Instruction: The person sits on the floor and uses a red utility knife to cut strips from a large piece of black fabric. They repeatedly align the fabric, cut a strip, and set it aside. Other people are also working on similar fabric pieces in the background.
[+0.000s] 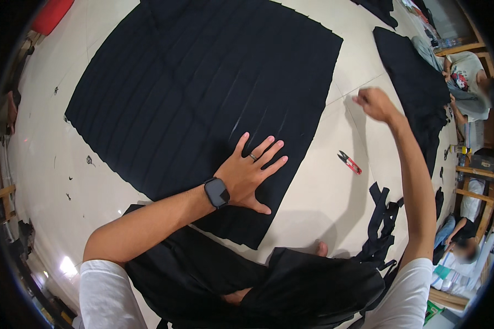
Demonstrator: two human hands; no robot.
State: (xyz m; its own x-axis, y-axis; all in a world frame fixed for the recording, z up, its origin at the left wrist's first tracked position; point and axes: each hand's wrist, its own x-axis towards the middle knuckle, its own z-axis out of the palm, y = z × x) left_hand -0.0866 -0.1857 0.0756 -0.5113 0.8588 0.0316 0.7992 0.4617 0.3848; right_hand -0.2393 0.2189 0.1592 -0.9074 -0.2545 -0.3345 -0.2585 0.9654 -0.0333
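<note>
A large piece of black pleated fabric (203,82) lies spread on the floor in front of me. My left hand (251,170) rests flat on its near right part, fingers spread, with a ring and a dark wristwatch (217,193). Raised over the floor to the right of the fabric is my right hand (374,104), slightly blurred. Its fingers are curled closed, and whatever they may hold cannot be made out. Red thread snips (350,163) with dark blades lie on the floor below that hand, apart from both hands.
Black fabric strips (380,225) are heaped near my right knee. More black cloth (414,82) lies at the right, beside a seated person (466,82). Another person (461,238) sits farther down that side. Small dark scraps (89,160) dot the pale tiled floor (44,137).
</note>
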